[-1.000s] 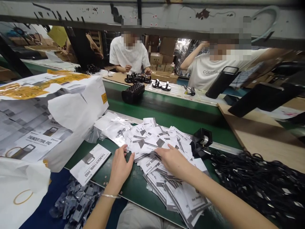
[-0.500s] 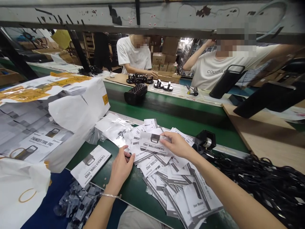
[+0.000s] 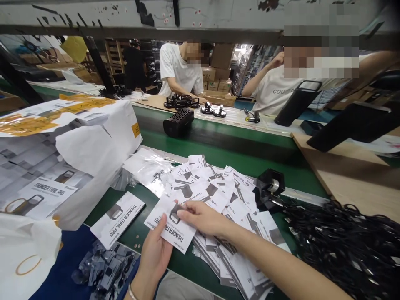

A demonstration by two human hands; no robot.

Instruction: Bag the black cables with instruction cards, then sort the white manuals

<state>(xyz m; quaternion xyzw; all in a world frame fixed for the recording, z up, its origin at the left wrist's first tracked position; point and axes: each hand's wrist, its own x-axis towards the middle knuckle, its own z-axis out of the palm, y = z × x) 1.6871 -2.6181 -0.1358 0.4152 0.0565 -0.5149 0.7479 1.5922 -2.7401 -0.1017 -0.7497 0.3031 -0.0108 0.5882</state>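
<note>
Between my two hands is a white user manual with a dark speaker picture and "THUNDER TRAIL PRO" on it, above the front of the green bench. My left hand grips its left part, thumb on top and the other fingers underneath. With thumb and fingers, my right hand pinches the upper right part. A spread heap of similar manuals lies behind and to the right, partly under my right forearm. Left of my left hand rests a neat stack of manuals.
A torn white paper parcel of manuals stands at left. Small bagged parts lie in front of it, black cables at right. Beyond are a black perforated housing on the green belt and two people in white shirts.
My right hand has brought the manual from the heap toward the front left. My left hand, empty before, now holds the manual's left part as well.
</note>
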